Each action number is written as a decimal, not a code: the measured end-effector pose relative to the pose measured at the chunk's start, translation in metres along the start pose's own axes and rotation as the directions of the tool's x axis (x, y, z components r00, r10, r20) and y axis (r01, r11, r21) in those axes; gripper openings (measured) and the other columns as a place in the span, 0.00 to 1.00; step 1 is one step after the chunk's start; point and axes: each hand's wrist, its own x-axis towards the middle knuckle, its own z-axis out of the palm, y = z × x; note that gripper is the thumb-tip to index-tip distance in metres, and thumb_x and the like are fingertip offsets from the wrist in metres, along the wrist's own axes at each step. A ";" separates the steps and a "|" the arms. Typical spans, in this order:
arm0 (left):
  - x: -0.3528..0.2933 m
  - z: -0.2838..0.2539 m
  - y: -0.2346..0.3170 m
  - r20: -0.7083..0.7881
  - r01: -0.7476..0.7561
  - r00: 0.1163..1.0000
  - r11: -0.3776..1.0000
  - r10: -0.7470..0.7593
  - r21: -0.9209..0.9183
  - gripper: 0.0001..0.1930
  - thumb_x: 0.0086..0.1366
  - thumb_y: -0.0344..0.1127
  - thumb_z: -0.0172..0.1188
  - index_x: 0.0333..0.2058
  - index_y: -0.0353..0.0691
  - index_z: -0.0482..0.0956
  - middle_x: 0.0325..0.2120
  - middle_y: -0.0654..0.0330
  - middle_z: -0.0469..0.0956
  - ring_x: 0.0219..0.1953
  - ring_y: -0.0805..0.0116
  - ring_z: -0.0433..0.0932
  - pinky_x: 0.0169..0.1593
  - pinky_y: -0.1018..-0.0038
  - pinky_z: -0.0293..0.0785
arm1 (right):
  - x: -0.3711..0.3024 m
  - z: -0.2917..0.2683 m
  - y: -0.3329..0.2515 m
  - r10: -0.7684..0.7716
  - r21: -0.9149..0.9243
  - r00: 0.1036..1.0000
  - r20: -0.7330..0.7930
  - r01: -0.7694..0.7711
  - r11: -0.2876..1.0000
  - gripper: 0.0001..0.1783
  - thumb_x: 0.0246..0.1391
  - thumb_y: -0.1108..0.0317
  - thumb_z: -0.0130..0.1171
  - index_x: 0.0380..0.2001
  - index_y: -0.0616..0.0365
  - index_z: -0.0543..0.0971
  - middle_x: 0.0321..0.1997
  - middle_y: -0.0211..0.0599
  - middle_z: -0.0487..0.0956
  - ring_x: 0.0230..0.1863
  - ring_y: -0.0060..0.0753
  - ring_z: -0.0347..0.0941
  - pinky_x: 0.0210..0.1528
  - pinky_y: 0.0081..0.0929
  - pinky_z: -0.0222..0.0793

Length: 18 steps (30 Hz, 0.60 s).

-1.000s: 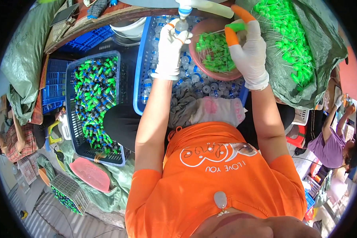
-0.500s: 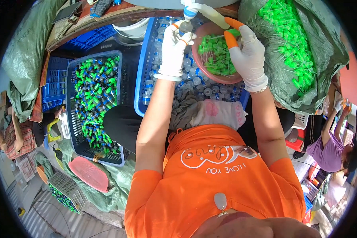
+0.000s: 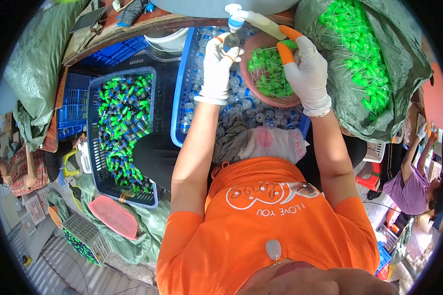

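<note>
- Head view: the white-gloved left hand [image 3: 220, 66] is closed around a small clear bottle [image 3: 231, 41], holding it upright directly under the blue-and-white spout [image 3: 235, 17] at the far edge of the bench.
- The white-gloved right hand [image 3: 302, 66], with orange finger covers, is curled over the white lever [image 3: 266, 23] that runs off the spout; its fingers are bent, but I cannot tell how firmly they press.
- To do this well, I judge the bottle mouth should sit square beneath the spout, with the left wrist steady while the right hand works the lever evenly.
- The pink round bowl of green caps [image 3: 270, 73] sits just under the right hand, above the blue plastic crate of clear bottles [image 3: 182, 105].
- A second, darker blue crate of green-capped bottles [image 3: 120, 130] stands to the left, well apart from both hands.
- A grey-green sack of loose green caps [image 3: 364, 59] lies to the right.
- Against a second ago, the right hand has left the bowl rim and moved up to the lever, and the left hand has lifted the bottle closer under the spout.
</note>
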 end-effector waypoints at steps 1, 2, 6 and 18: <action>-0.001 0.000 0.000 0.001 0.000 1.000 1.000 0.000 0.001 0.20 0.63 0.24 0.56 0.54 0.34 0.66 0.44 0.57 0.74 0.40 0.70 0.77 0.39 0.78 0.75 | 0.001 -0.002 -0.003 -0.011 0.029 0.999 -0.034 0.012 1.000 0.19 0.51 0.70 0.63 0.49 0.48 0.78 0.24 0.32 0.72 0.21 0.32 0.66 0.24 0.27 0.62; -0.002 -0.001 0.000 -0.009 0.015 1.000 1.000 -0.014 0.027 0.20 0.63 0.24 0.56 0.54 0.34 0.66 0.44 0.57 0.74 0.40 0.70 0.77 0.40 0.78 0.75 | 0.002 -0.004 -0.006 -0.021 0.058 0.998 -0.067 0.025 0.998 0.20 0.51 0.72 0.63 0.49 0.49 0.78 0.19 0.26 0.67 0.18 0.22 0.59 0.21 0.22 0.56; -0.018 -0.007 -0.002 -0.002 0.051 0.999 0.990 -0.051 0.131 0.20 0.63 0.23 0.55 0.54 0.34 0.66 0.43 0.58 0.73 0.41 0.71 0.76 0.42 0.77 0.74 | -0.005 -0.009 -0.017 0.022 0.184 0.996 -0.086 -0.006 0.983 0.20 0.51 0.74 0.64 0.49 0.53 0.78 0.15 0.22 0.62 0.16 0.13 0.53 0.19 0.17 0.51; -0.062 0.014 0.013 0.215 0.193 0.956 0.980 -0.198 0.044 0.19 0.64 0.23 0.51 0.54 0.34 0.64 0.38 0.60 0.73 0.39 0.74 0.73 0.44 0.78 0.71 | -0.025 0.015 0.000 -0.249 0.088 0.964 0.095 0.241 0.967 0.10 0.52 0.73 0.63 0.38 0.58 0.75 0.25 0.36 0.74 0.25 0.25 0.73 0.28 0.25 0.68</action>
